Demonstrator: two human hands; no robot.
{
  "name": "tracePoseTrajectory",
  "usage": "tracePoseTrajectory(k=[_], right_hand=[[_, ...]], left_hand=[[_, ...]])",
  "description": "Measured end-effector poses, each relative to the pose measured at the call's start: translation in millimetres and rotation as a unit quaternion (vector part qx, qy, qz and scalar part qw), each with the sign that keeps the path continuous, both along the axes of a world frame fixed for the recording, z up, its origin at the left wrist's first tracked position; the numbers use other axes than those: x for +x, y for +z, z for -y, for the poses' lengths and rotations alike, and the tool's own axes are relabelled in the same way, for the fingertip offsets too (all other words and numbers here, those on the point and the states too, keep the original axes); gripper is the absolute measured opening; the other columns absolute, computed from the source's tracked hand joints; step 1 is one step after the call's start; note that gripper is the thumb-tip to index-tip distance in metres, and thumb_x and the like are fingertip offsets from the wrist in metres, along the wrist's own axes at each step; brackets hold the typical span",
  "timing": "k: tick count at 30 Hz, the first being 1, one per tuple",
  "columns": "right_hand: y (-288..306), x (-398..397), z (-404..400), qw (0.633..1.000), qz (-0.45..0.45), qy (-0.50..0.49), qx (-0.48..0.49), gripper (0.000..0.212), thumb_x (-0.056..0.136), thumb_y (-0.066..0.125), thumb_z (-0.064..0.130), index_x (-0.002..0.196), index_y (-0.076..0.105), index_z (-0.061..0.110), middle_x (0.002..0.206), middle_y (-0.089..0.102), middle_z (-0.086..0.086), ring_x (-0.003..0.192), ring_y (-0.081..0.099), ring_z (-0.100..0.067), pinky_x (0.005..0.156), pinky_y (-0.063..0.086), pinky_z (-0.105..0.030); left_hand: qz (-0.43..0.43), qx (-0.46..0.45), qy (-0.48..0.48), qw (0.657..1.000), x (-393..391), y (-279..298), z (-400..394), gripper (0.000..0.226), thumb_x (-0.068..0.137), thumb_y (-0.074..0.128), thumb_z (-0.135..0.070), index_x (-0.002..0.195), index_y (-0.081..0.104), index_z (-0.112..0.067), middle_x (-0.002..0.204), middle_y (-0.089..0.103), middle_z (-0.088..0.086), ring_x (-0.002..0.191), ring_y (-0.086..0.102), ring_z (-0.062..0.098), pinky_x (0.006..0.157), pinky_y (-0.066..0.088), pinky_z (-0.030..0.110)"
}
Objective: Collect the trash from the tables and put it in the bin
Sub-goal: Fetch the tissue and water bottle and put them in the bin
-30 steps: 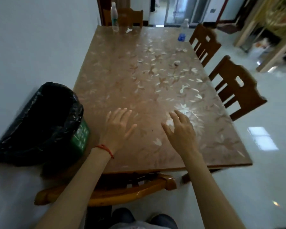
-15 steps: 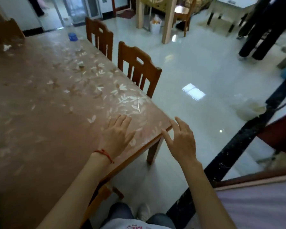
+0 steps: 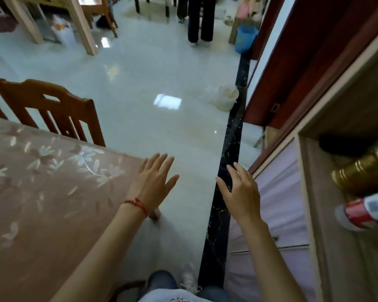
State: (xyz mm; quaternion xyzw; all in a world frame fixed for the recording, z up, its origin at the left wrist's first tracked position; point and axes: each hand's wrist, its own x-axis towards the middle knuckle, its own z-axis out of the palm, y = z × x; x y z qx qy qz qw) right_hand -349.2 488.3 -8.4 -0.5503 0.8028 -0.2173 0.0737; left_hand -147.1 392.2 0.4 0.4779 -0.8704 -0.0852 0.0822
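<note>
My left hand (image 3: 154,182), with a red string on the wrist, is held out open over the near right corner of the brown flower-patterned table (image 3: 42,192) and holds nothing. My right hand (image 3: 241,190) is open too, fingers spread, in the air above the black floor strip (image 3: 229,149). A white plastic bag (image 3: 224,97) lies on the pale floor by that strip. The bin and the table's bottles are out of view.
A wooden chair (image 3: 50,110) stands at the table's far side. On the right is a cabinet (image 3: 314,171) with a gold can (image 3: 362,175) and a red-and-white can (image 3: 364,212). A person's dark legs (image 3: 200,18) and a blue bucket (image 3: 246,38) are across the floor.
The view has swung right, away from the black-bagged bin and the table's middle, toward the open floor and the cabinet. Both hands stayed open and moved off the tabletop with the turn.
</note>
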Motion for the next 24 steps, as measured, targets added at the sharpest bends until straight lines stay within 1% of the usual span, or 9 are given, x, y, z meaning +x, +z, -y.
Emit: tracePoseTrajectory(k=[4,7,12,15,18,24], right_hand=[[0,-22,-2,0.999,0.003,-0.032,0.002,0.050,0.090,0.054,0.036,0.129,0.050,0.005,0.138,0.048,-0.015,0.130,0.041,-0.027,0.104,0.034,-0.041],[1,-40,5,0.999,-0.001,-0.039,0.003,0.050,0.090,0.053,0.037,0.129,0.050,0.006,0.138,0.048,-0.015,0.129,0.041,-0.027,0.103,0.035,-0.041],[0,-68,33,1.000,-0.008,-0.024,0.004,0.050,0.090,0.053,0.038,0.130,0.050,0.007,0.139,0.047,-0.013,0.130,0.040,-0.026,0.105,0.034,-0.038],[-1,-80,58,1.000,-0.003,-0.018,0.000,0.049,0.090,0.055,0.037,0.128,0.051,0.007,0.137,0.049,-0.014,0.130,0.042,-0.026,0.104,0.036,-0.039],[-4,-92,89,1.000,-0.003,-0.014,0.003,0.048,0.090,0.055,0.035,0.128,0.051,0.006,0.136,0.050,-0.015,0.129,0.043,-0.027,0.102,0.038,-0.041],[-11,-123,178,1.000,-0.005,-0.008,0.014,0.050,0.091,0.052,0.037,0.131,0.048,0.007,0.140,0.046,-0.014,0.132,0.037,-0.026,0.106,0.031,-0.038]], left_hand=[[-0.012,-0.004,-0.028,1.000,-27,-5,11,0.051,0.090,0.047,-0.040,0.132,0.043,-0.011,0.138,0.048,0.014,0.131,0.039,0.032,0.109,0.029,0.048],[-0.014,-0.009,-0.032,0.999,-46,-6,21,0.052,0.090,0.045,-0.040,0.133,0.042,-0.012,0.139,0.047,0.014,0.131,0.038,0.032,0.109,0.027,0.046],[-0.027,-0.005,-0.018,0.999,-69,-8,43,0.052,0.091,0.043,-0.040,0.135,0.038,-0.012,0.142,0.043,0.012,0.135,0.033,0.029,0.112,0.022,0.044],[-0.029,0.000,-0.008,1.000,-79,-10,66,0.053,0.092,0.043,-0.040,0.136,0.037,-0.012,0.143,0.041,0.011,0.136,0.030,0.028,0.113,0.021,0.043],[-0.028,-0.002,-0.004,1.000,-90,-14,97,0.052,0.091,0.044,-0.039,0.135,0.038,-0.012,0.142,0.043,0.012,0.135,0.032,0.029,0.112,0.023,0.042],[-0.039,-0.007,0.001,0.999,-117,-21,184,0.049,0.088,0.054,-0.033,0.129,0.047,-0.007,0.134,0.051,0.017,0.129,0.041,0.034,0.107,0.030,0.047]])
